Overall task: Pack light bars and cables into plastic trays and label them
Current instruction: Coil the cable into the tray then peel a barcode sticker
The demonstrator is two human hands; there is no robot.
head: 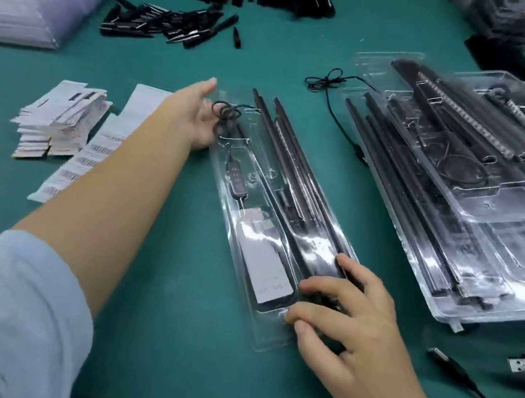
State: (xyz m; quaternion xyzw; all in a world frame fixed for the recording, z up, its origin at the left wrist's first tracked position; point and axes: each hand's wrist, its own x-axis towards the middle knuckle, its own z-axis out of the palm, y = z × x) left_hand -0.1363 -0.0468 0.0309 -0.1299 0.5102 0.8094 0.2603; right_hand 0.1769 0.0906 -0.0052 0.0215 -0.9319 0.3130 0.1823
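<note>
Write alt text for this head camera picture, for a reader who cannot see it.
A person's left hand and right hand press on opposite ends of a clear plastic tray holding black light bars and a coiled cable on a green table. Filled trays are stacked right, paper labels lie left.

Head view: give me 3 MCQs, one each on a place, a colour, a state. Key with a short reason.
1. Where does the label stack lie relative to the tray under the hands?
A. left of it
B. right of it
C. inside it

2. What colour is the table?
A. red
B. teal green
C. white

3. How is the right hand set?
A. fingers resting on the tray's near end
B. clenched in the air
C. holding a label

Key: A, the labels sit left of the tray, beyond the left hand; B, the bare surface is teal green throughout; A, its fingers lie on the tray's near end, over the light bars.
</note>
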